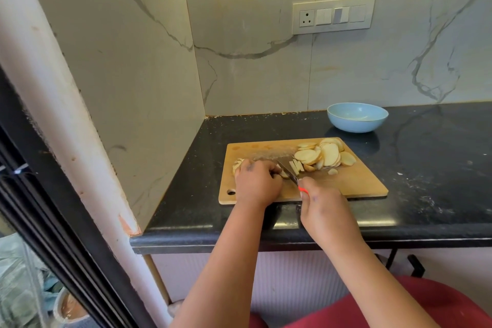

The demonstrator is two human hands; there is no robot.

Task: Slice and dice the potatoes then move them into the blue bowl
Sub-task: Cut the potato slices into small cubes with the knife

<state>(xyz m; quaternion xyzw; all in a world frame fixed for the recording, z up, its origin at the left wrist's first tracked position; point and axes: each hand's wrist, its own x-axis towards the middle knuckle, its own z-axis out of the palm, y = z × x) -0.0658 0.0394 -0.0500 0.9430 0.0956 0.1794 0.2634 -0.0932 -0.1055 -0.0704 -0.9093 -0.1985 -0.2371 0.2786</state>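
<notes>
A wooden cutting board [354, 184] lies on the black counter. A heap of round potato slices [323, 154] covers its far right part, and a few cut strips [297, 166] lie beside the heap. My left hand [257, 181] curls over a small stack of potato slices [237, 164] at the board's left and holds it down. My right hand [320, 204] grips a knife [288, 172] by its red handle, the blade angled up-left into the pieces by my left fingers. The blue bowl [357, 116] stands behind the board at the right, holding no potato.
The counter [426, 176] ends at a marble wall behind and a side wall on the left. A switch panel [332, 14] is on the back wall. White specks dust the counter to the right. A red seat [399, 306] is below the front edge.
</notes>
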